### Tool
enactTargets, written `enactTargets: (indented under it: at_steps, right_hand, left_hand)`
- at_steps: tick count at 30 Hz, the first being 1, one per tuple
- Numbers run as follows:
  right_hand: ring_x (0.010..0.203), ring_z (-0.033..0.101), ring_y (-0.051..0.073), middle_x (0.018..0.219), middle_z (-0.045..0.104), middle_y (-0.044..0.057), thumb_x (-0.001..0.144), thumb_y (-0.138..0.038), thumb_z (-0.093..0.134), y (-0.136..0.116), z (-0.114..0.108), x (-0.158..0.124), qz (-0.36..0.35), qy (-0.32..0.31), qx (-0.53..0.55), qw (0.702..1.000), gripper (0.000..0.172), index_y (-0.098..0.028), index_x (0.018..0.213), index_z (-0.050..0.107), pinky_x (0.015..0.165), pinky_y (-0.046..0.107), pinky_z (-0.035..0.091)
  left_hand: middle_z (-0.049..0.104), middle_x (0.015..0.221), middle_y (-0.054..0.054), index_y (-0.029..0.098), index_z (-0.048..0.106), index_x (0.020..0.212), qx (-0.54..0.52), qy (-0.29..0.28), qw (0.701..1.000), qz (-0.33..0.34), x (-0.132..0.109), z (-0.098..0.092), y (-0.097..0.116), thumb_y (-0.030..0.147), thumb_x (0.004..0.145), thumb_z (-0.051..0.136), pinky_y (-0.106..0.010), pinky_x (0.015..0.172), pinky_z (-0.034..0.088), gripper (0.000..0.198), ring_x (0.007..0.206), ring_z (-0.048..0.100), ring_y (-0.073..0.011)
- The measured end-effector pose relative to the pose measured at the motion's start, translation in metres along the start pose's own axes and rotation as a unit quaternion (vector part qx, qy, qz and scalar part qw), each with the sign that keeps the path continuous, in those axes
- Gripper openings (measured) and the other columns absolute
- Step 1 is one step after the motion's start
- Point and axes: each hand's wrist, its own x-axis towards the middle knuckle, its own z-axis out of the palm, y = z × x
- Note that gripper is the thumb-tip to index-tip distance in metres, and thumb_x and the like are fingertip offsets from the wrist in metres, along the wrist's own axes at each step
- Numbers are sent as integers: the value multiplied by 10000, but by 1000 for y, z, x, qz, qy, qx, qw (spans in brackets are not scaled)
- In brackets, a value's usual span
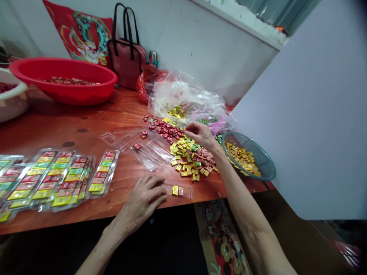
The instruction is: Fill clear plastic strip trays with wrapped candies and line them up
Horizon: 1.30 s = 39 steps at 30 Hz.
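Observation:
My left hand [146, 194] lies at the front of the table, fingers loosely spread and curved over the left end of a clear plastic blister tray [187, 192]. In that tray sit a yellow wrapped piece [175, 190] and a pinkish one [180, 191]. Over the pile of small red wrapped pieces [169, 130] my right hand [200, 134] has thumb and fingers pinched together; what is between the fingertips is too small to make out. Below it are heaps of yellow pieces [183, 147] and pinkish-brown pieces [204, 157]. Empty clear trays [155, 152] lie beside the piles.
Filled trays [70, 177] lie overlapping at left. Behind are a red basin [83, 91] and a white basin [14, 103]. Plastic bags [186, 93] and a handbag [129, 63] stand by the wall. A grey-green basket [265, 164] holds golden pieces, beside a large pale panel [315, 114].

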Motion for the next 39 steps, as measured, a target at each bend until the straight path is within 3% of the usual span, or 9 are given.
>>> enactTargets:
  at_steps: [5, 8, 12, 17, 22, 26, 30, 35, 39]
  right_hand:
    - [737, 603, 132, 862, 670, 20, 822, -341, 629, -34, -23, -96, 105, -34, 135, 985, 211, -177, 948, 667, 653, 243, 469]
    - [732, 608, 142, 816, 661, 6, 813, -313, 653, -43, -5, -143, 144, -84, 187, 968, 158, -187, 907, 637, 646, 249, 473]
    - [741, 580, 134, 801, 629, -2, 859, -238, 612, -49, 23, -172, 121, -100, 112, 981, 57, -201, 834, 647, 673, 244, 442]
    - [763, 547, 138, 838, 535, 16, 897, -194, 562, -50, 52, -184, 89, -9, 14, 996, 108, -215, 842, 653, 681, 241, 436]
    - [809, 554, 155, 864, 539, 36, 949, -209, 469, -51, 68, -196, 63, 21, -27, 997, 185, -222, 901, 647, 731, 257, 451]
    - [787, 573, 157, 847, 586, 24, 926, -229, 514, -43, 45, -194, 84, 77, -5, 993, 129, -232, 925, 642, 719, 257, 454]
    - [764, 574, 168, 894, 610, 44, 903, -227, 519, -16, 17, -176, 123, 174, -83, 974, 131, -211, 949, 641, 706, 278, 453]
    - [829, 568, 200, 952, 597, 66, 883, -239, 533, 17, 12, -149, 115, 126, -189, 967, 110, -207, 939, 623, 727, 301, 447]
    - [804, 565, 190, 896, 598, 63, 899, -199, 482, 17, 9, -144, 110, 116, -183, 970, 154, -196, 901, 636, 726, 294, 442]
  left_hand:
    - [614, 1161, -62, 230, 676, 899, -1, 1, 1000, 0, 0, -1, 1, 269, 928, 533, -402, 894, 419, 151, 1063, 495, -236]
    - [618, 1158, -63, 237, 685, 907, 3, -4, 1000, 2, 1, -2, 1, 287, 930, 529, -406, 894, 417, 165, 1064, 498, -240]
    - [624, 1161, -63, 245, 698, 927, 8, 3, 1000, 2, 2, -2, 2, 301, 921, 537, -399, 886, 426, 170, 1057, 511, -241]
    - [627, 1147, -58, 251, 697, 919, 13, 10, 1000, 6, 2, -1, 1, 324, 910, 550, -381, 870, 439, 164, 1044, 526, -239]
    - [617, 1160, -51, 262, 690, 948, 12, 5, 1000, 12, 1, 0, -2, 305, 910, 556, -382, 873, 443, 145, 1058, 525, -235]
    - [621, 1169, -51, 268, 696, 940, 18, 3, 1000, 12, 0, -1, -2, 309, 906, 558, -395, 878, 448, 148, 1065, 529, -240]
    - [623, 1167, -48, 272, 697, 939, 16, 3, 1000, 11, 0, -1, -2, 321, 911, 549, -391, 876, 452, 159, 1067, 527, -239]
    - [620, 1167, -46, 276, 693, 938, 12, 2, 1000, 13, 1, -1, -3, 314, 911, 548, -386, 873, 451, 152, 1061, 522, -237]
    - [617, 1167, -50, 263, 687, 932, 14, -1, 1000, 5, 1, -1, -2, 309, 915, 543, -396, 877, 441, 153, 1062, 519, -239]
